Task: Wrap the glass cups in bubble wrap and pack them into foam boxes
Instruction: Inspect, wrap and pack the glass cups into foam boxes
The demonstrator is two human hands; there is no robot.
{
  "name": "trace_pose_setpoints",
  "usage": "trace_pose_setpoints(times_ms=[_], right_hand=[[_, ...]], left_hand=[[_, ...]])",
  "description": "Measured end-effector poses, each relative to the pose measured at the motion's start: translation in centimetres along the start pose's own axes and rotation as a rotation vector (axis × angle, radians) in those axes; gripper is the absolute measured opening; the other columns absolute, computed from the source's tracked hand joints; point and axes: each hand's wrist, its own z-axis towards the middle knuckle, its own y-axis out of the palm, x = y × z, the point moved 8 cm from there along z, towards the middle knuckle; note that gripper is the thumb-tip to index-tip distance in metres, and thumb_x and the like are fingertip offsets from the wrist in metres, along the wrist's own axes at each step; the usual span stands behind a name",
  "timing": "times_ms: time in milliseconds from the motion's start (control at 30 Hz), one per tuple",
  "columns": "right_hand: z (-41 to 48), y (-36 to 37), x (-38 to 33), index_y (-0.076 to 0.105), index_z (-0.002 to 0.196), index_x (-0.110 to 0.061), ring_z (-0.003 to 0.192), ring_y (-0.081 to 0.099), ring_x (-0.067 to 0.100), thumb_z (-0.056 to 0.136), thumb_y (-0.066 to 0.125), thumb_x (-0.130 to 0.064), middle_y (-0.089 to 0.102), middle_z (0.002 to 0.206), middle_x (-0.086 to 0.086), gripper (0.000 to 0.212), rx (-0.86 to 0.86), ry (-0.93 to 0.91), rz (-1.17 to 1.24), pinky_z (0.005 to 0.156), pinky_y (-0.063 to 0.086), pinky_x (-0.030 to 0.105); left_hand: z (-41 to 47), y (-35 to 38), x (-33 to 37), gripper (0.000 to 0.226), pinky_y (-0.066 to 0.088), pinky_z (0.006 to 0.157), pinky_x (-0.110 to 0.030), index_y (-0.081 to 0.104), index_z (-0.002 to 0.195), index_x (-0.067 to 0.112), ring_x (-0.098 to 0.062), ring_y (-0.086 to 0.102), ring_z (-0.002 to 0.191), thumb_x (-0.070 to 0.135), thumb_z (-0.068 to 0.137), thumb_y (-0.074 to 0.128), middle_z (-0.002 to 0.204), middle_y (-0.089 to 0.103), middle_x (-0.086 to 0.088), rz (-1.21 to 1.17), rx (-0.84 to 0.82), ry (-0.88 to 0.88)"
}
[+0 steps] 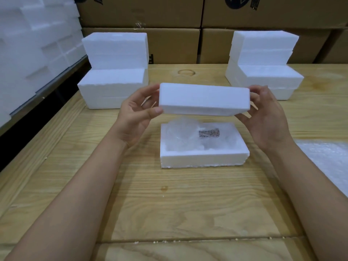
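- Head-cam view down onto a wooden table. Two bare forearms reach in from the near edge.
- Foam lid: white slab held in the air above the table ctr, long side running left to right.
- Left hand grips the lid's left end, thumb on the front face, fingers curled behind it.
- Right hand grips the lid's right end, fingers curled round it. Can't tell where the thumb sits.
- Foam box: open bottom half, flat on the table ctr, directly below the lid and not touching it.
- Wrapped cup: lies inside the box in clear bubble wrap, w/ a dark patterned patch on its right part. The glass itself is too blurred to make out.
- Two stacks of closed foam boxes stand along the far edge. The left stack is toward the far-left corner and the right stack toward the far-right, well apart.
- Bubble wrap sheet lies at the right edge, partly out of frame.
- Foam crumbs dot a seam near the near edge.
- Bkgd: cardboard cartons behind the table, and more white foam piled off the left side.
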Motion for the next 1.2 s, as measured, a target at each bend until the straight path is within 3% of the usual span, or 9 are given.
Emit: trace_pose_setpoints(times_ms=[100,233,267,367,467,633,800,1000,1200], right_hand=[[0.1,-0.2,0.0,0.055,0.085,-0.014,0.081,0.054,0.012,0.096,0.048,-0.023,0.058,0.084,-0.003,0.016,0.001,0.005,0.028,0.073,0.045,0.028],[-0.1,0.5,-0.5,0.065,0.084,-0.020,0.091,0.053,0.017,0.085,0.062,-0.027,0.058,0.092,0.000,0.008,-0.135,0.002,0.071,0.081,0.043,0.034],[-0.2,0.9,-0.7,0.067,0.091,-0.023,0.098,0.057,0.017,0.078,0.072,-0.032,0.060,0.099,-0.001,0.016,-0.196,0.024,0.100,0.085,0.047,0.034],[-0.7,1.5,-0.8,0.057,0.119,-0.026,0.117,0.057,0.020,0.055,0.089,-0.042,0.062,0.120,0.002,0.073,-0.329,0.084,0.096,0.095,0.050,0.034],[-0.9,1.8,-1.1,0.048,0.131,-0.027,0.125,0.053,0.024,0.054,0.090,-0.038,0.060,0.128,0.009,0.089,-0.411,0.100,0.118,0.095,0.049,0.035],[-1.6,2.2,-1.5,0.043,0.137,-0.029,0.126,0.050,0.017,0.056,0.090,-0.033,0.053,0.133,0.000,0.094,-0.547,0.122,0.038,0.095,0.049,0.032],[-2.2,2.2,-0.8,0.042,0.137,-0.029,0.126,0.048,0.014,0.056,0.090,-0.030,0.049,0.133,-0.007,0.094,-0.634,0.167,-0.072,0.095,0.048,0.029],[-2.5,1.9,-0.2,0.054,0.130,-0.032,0.124,0.051,0.015,0.059,0.088,-0.026,0.057,0.128,-0.007,0.079,-0.703,0.203,-0.114,0.095,0.048,0.029],[-2.4,1.6,0.3,0.053,0.129,-0.029,0.122,0.051,0.012,0.065,0.067,-0.007,0.055,0.127,-0.007,0.069,-0.725,0.201,-0.168,0.096,0.048,0.027]], left_hand=[[-0.4,0.7,0.1,0.056,0.046,0.100,-0.031,0.076,0.095,0.014,-0.017,0.060,0.111,0.027,0.044,0.095,0.109,0.069,-0.006,-0.083,-0.054,-0.033],[-0.6,0.8,0.4,0.048,0.047,0.097,-0.026,0.078,0.078,0.020,-0.011,0.061,0.113,0.033,0.037,0.097,0.102,0.072,-0.001,-0.045,-0.021,-0.026],[-0.6,1.0,0.6,0.049,0.046,0.098,-0.026,0.077,0.079,0.021,-0.012,0.060,0.110,0.033,0.035,0.097,0.098,0.071,0.001,-0.030,-0.027,-0.012],[-0.7,1.5,1.6,0.063,0.042,0.104,-0.029,0.074,0.095,0.023,-0.013,0.056,0.109,0.033,0.036,0.096,0.104,0.064,0.002,0.031,-0.082,0.024],[-1.0,2.0,2.0,0.087,0.034,0.113,-0.035,0.059,0.121,0.028,-0.010,0.048,0.129,0.038,0.043,0.094,0.131,0.057,0.004,0.192,-0.189,-0.016],[-1.6,2.0,1.8,0.098,0.025,0.117,-0.047,0.049,0.133,0.027,-0.016,0.042,0.136,0.038,0.046,0.093,0.139,0.053,0.004,0.319,-0.302,-0.076],[-2.0,2.0,1.3,0.095,0.019,0.119,-0.048,0.051,0.133,0.026,-0.016,0.039,0.138,0.038,0.048,0.092,0.142,0.051,0.005,0.394,-0.379,-0.116],[-2.2,1.9,1.4,0.077,0.031,0.112,-0.026,0.066,0.119,0.036,-0.012,0.038,0.138,0.041,0.048,0.092,0.140,0.049,0.012,0.406,-0.425,-0.130],[-2.4,1.7,0.7,0.065,0.021,0.119,-0.043,0.070,0.112,0.038,-0.011,0.036,0.139,0.020,0.050,0.084,0.141,0.046,0.012,0.512,-0.455,-0.162]])
